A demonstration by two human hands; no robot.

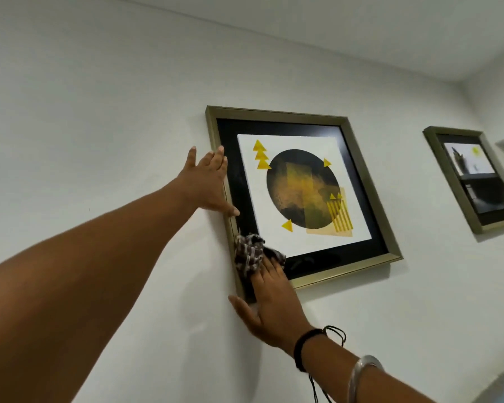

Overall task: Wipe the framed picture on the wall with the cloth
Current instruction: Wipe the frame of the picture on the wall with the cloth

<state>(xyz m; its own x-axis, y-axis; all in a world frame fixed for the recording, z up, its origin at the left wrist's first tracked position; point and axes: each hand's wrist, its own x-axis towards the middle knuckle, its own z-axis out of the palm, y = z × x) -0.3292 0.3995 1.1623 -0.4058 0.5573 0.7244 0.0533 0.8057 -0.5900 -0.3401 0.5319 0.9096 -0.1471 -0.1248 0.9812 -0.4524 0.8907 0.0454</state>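
Note:
A framed picture [361, 181] with a dull gold frame, a black mat and a dark circle with yellow triangles hangs on the white wall. My left hand [207, 184] lies flat with spread fingers on the frame's left edge, thumb on the black mat. My right hand [271, 303] presses a checked brown-and-white cloth [249, 253] against the picture's lower left corner; the cloth bunches above my fingertips. The frame's lower left corner is hidden behind my right hand and the cloth.
A second, smaller gold-framed picture [472, 181] hangs to the right on the same wall. The ceiling meets the wall above, and a room corner lies at the far right. My right wrist wears a black band, cords and a silver bangle [361, 376].

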